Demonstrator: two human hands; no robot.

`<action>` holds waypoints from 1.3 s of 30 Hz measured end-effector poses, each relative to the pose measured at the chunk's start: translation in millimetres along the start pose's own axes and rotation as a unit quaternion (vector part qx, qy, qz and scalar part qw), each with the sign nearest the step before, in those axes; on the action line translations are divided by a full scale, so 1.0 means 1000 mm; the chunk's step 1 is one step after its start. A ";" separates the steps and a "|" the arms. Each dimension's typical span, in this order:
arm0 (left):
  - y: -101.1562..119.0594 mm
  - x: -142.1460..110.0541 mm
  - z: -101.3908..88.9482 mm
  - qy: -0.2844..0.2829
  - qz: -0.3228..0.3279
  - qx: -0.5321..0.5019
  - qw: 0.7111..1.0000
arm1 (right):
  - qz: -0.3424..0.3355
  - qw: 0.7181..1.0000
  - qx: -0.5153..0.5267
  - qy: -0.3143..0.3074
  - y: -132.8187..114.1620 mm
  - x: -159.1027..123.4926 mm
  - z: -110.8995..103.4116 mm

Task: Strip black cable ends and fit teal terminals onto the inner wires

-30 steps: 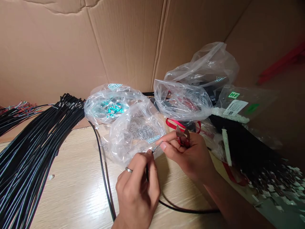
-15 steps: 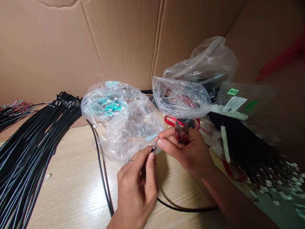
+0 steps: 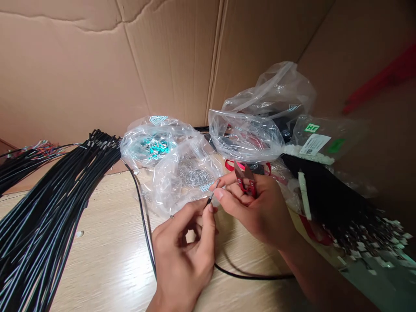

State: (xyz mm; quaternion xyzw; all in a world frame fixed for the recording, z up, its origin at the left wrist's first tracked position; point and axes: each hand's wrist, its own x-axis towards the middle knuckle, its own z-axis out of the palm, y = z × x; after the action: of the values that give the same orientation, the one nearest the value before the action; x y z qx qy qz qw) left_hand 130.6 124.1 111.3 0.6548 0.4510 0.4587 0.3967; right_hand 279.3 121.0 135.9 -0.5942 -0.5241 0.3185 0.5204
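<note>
My left hand pinches a thin black cable near its end, where a small metal terminal sticks out. My right hand curls around red-handled thread snips, with their blades pointing up and apart. Its thumb and forefinger sit right by the terminal, though I cannot tell whether they touch it. The cable runs down behind my left hand and loops across the wood tabletop. Just beyond my fingers lies a clear plastic bag of tiny silver parts.
A large bundle of black cables fans across the left of the table. Further bags are heaped at the back, one holding teal pieces. Black wires with white tips lie at the right, before a cardboard wall.
My left hand has turned and risen slightly, mostly hiding its ring. The snips now tilt further left, and the view has shifted slightly.
</note>
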 end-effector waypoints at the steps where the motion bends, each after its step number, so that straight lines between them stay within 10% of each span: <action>1: 0.002 -0.001 -0.002 0.023 0.037 0.033 0.999 | -0.005 1.000 -0.010 0.014 -0.005 -0.002 0.002; 6: 0.009 -0.006 -0.019 0.137 0.262 0.207 0.933 | -0.035 0.998 -0.012 0.058 -0.032 -0.006 0.013; 13: -0.006 -0.004 -0.042 0.192 0.395 0.209 0.874 | -0.082 0.994 -0.017 0.074 -0.069 -0.009 0.032; 27: -0.020 0.001 -0.051 0.200 0.453 0.268 0.826 | -0.031 0.987 -0.013 0.154 -0.067 -0.026 0.060; 31: -0.010 -0.002 -0.050 0.155 0.383 0.178 0.893 | 0.018 0.990 -0.013 0.140 -0.058 -0.027 0.051; 35: 0.011 -0.001 -0.053 -0.056 0.104 -0.040 0.992 | 0.037 0.997 0.049 0.054 -0.048 -0.023 0.037; 39: 0.022 0.005 -0.057 -0.199 -0.109 -0.254 0.940 | 0.037 0.997 0.061 -0.006 -0.047 -0.026 0.024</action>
State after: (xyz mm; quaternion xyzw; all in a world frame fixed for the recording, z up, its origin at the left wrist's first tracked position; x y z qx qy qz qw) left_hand 82.3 128.6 148.5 0.5567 0.3004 0.3725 0.6791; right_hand 236.9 98.7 170.6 -0.5784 -0.4845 0.3723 0.5405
